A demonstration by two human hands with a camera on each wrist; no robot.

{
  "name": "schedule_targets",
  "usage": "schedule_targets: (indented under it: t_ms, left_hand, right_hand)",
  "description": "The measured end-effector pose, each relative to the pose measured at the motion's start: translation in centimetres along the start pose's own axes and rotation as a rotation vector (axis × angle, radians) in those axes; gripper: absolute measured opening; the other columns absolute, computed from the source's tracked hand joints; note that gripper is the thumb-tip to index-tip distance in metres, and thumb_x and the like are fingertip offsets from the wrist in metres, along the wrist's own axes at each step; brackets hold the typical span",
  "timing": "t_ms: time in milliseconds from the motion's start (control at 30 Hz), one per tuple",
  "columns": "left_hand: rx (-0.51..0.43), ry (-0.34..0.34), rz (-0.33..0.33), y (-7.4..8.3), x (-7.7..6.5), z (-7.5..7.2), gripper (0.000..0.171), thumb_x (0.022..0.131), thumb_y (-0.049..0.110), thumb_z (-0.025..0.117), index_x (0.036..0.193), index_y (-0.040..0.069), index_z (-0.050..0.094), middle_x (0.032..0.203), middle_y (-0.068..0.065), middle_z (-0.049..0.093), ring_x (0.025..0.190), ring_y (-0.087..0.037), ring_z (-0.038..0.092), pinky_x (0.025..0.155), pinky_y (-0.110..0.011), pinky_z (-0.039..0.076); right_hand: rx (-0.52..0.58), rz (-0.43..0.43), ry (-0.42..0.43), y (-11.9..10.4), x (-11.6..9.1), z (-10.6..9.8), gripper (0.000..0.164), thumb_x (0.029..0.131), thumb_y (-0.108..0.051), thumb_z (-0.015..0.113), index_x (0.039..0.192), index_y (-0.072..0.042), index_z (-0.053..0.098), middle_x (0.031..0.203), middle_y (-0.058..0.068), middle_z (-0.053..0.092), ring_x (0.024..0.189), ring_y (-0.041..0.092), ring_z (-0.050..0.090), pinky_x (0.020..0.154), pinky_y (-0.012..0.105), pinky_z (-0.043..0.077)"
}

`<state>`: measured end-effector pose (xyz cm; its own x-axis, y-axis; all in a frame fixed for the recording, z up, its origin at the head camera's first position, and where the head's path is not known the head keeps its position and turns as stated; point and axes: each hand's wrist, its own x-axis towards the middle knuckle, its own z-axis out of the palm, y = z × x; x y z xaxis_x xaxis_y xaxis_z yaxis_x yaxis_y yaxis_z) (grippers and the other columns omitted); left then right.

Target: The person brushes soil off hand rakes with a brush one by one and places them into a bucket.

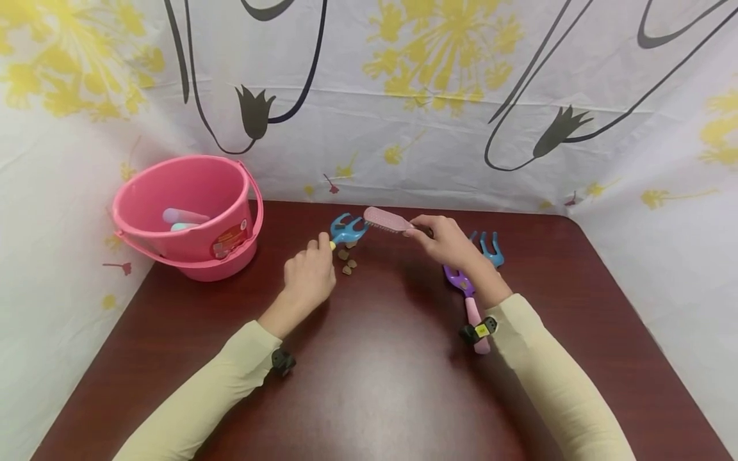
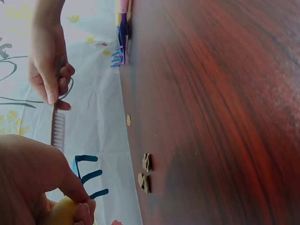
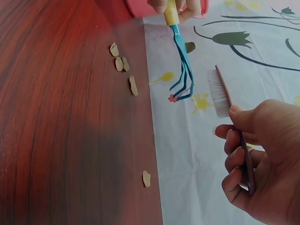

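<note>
My left hand (image 1: 310, 272) grips the yellow handle (image 3: 171, 13) of a small blue hand rake (image 1: 348, 234), its tines off the table. A brown chip (image 3: 190, 47) shows against the rake head. In my right hand (image 1: 445, 240) is a pink brush (image 1: 385, 219) with a dark handle (image 3: 247, 164); fingers and thumb curl round it. The bristles (image 3: 217, 93) face the rake, and a gap separates the two in the right wrist view. Below the rake several brown chips (image 1: 347, 264) lie on the table, and a single chip (image 3: 146, 179) lies farther right.
A pink bucket (image 1: 214, 256) stands at the back left with lilac and mint handles (image 1: 184, 216) inside. Under my right forearm lie a purple hand fork (image 1: 459, 280) with a pink handle and another blue rake (image 1: 492, 251), partly hidden. A patterned white sheet (image 1: 357, 141) hangs behind the table.
</note>
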<state>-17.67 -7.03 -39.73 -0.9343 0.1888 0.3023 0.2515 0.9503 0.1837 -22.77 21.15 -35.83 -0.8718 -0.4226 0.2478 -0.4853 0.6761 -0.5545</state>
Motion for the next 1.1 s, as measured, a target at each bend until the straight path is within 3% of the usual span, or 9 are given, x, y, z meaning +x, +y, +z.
schedule_targets:
  t_ms: [200, 433, 567, 800, 1100]
  left_hand:
    - [-0.008, 0.004, -0.002, 0.1, 0.1, 0.1, 0.035, 0.089, 0.012, 0.068, 0.112, -0.001, 0.046, 0.079, -0.012, 0.05, 0.058, -0.03, 0.059, 0.047, -0.043, 0.049]
    - [-0.016, 0.041, 0.009, 0.2, 0.1, 0.6, 0.03, 0.088, 0.009, 0.067, 0.107, -0.001, 0.047, 0.079, -0.013, 0.052, 0.059, -0.032, 0.06, 0.046, -0.045, 0.049]
    - [-0.011, 0.061, 0.011, 0.3, 0.1, 0.8, 0.027, 0.087, 0.009, 0.068, 0.102, -0.002, 0.049, 0.079, -0.014, 0.053, 0.06, -0.032, 0.061, 0.047, -0.045, 0.05]
    - [0.004, 0.032, 0.008, 0.5, 0.1, 0.7, 0.028, 0.087, 0.01, 0.068, 0.103, -0.001, 0.048, 0.078, -0.013, 0.052, 0.061, -0.031, 0.061, 0.048, -0.044, 0.05]
    - [0.002, 0.027, 0.01, 0.3, 0.1, 0.6, 0.023, 0.09, 0.009, 0.065, 0.101, 0.0, 0.047, 0.075, -0.011, 0.047, 0.057, -0.028, 0.057, 0.044, -0.04, 0.047]
  right_hand:
    - [-0.024, -0.063, -0.024, -0.9, 0.6, 0.7, 0.026, 0.102, -0.019, 0.064, 0.118, 0.001, 0.07, 0.085, 0.009, 0.067, 0.067, 0.022, 0.054, 0.067, 0.039, 0.045]
    - [-0.048, -0.192, -0.086, -2.5, 1.5, 2.6, 0.028, 0.102, -0.02, 0.064, 0.121, 0.0, 0.07, 0.111, 0.012, 0.072, 0.091, 0.02, 0.067, 0.079, 0.042, 0.052]
    - [-0.127, -0.164, -0.076, -2.9, 2.1, 3.6, 0.028, 0.102, -0.023, 0.064, 0.12, -0.003, 0.072, 0.108, 0.009, 0.072, 0.087, 0.019, 0.066, 0.075, 0.042, 0.052]
    - [-0.241, -0.103, -0.02, -2.8, 2.8, 4.0, 0.028, 0.102, -0.023, 0.065, 0.122, -0.005, 0.073, 0.108, 0.01, 0.072, 0.086, 0.024, 0.066, 0.068, 0.046, 0.053]
    - [-0.257, -0.021, 0.052, -1.3, 2.7, 3.8, 0.027, 0.102, -0.023, 0.065, 0.119, -0.004, 0.073, 0.105, 0.013, 0.071, 0.087, 0.028, 0.068, 0.066, 0.049, 0.054]
